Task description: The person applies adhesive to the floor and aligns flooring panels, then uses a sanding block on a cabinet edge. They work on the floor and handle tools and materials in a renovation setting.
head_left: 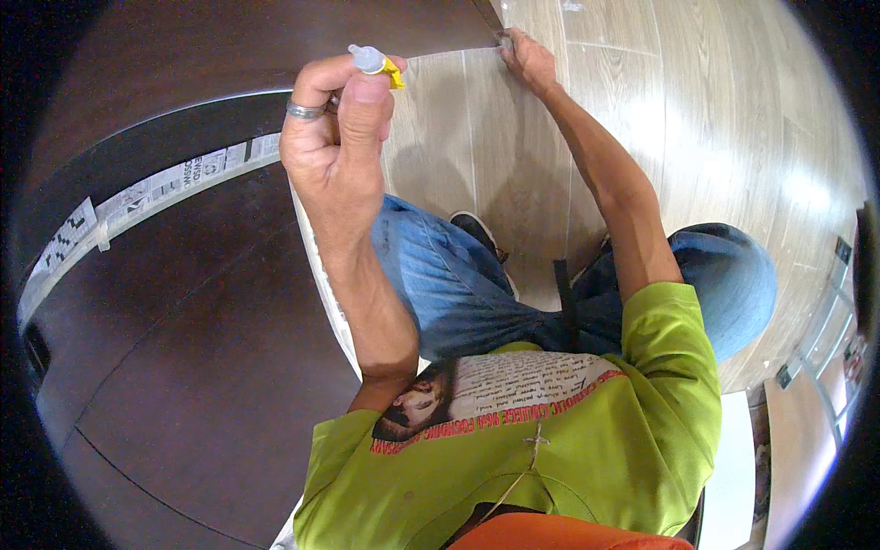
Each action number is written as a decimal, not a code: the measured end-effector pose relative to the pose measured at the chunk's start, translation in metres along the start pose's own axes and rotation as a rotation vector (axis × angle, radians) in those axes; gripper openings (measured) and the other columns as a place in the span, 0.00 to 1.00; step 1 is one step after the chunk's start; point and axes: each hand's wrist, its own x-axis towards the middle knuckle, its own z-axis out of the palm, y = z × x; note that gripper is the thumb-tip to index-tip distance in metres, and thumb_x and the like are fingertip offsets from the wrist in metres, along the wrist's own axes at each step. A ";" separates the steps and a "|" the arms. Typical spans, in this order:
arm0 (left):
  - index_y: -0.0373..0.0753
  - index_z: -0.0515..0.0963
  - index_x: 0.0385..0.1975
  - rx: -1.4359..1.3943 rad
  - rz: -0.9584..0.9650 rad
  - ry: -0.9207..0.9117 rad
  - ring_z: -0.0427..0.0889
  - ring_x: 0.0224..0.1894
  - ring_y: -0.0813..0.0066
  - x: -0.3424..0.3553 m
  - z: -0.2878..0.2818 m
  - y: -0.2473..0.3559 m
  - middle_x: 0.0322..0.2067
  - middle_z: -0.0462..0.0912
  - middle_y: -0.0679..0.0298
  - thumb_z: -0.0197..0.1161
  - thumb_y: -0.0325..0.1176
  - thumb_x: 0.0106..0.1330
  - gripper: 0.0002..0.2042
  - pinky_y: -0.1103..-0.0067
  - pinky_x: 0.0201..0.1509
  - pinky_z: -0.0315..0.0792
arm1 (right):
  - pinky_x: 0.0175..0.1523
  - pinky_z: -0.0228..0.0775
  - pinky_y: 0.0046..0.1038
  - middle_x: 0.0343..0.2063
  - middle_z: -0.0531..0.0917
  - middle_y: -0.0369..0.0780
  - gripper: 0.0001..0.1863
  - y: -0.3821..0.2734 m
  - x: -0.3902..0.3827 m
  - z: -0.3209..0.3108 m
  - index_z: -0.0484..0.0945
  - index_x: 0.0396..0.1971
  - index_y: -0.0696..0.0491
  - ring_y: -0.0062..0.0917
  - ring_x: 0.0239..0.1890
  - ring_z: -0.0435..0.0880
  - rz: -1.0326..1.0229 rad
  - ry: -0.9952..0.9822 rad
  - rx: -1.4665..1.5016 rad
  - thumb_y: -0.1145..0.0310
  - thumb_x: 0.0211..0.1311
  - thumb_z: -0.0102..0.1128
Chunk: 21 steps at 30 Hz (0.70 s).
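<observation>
My left hand (335, 124), with a ring on one finger, is raised and pinches a small glue-like tube (371, 61) between thumb and finger. The tube has a translucent white nozzle and a yellow body, mostly covered by my fingers. Farther off to the right, my right hand (530, 62) is closed at the corner of a dark brown panel (229, 41). Its fingertips meet the panel's edge, and the far side of the grip is hidden.
Wood-look floor tiles (623, 101) lie beneath and to the right. At left, a dark brown surface (183, 330) has a pale edge, with newspaper strips (174, 183) taped beside it. My jeans-covered knees (724, 284) are bent close by. A metal-framed piece (816, 339) stands far right.
</observation>
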 end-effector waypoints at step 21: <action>0.37 0.77 0.39 0.101 -0.115 0.058 0.65 0.24 0.89 0.004 -0.014 -0.013 0.28 0.78 0.70 0.58 0.34 0.72 0.07 0.88 0.26 0.60 | 0.51 0.71 0.40 0.41 0.80 0.49 0.21 -0.038 -0.027 0.038 0.73 0.55 0.55 0.45 0.45 0.80 -0.024 0.348 0.212 0.61 0.64 0.55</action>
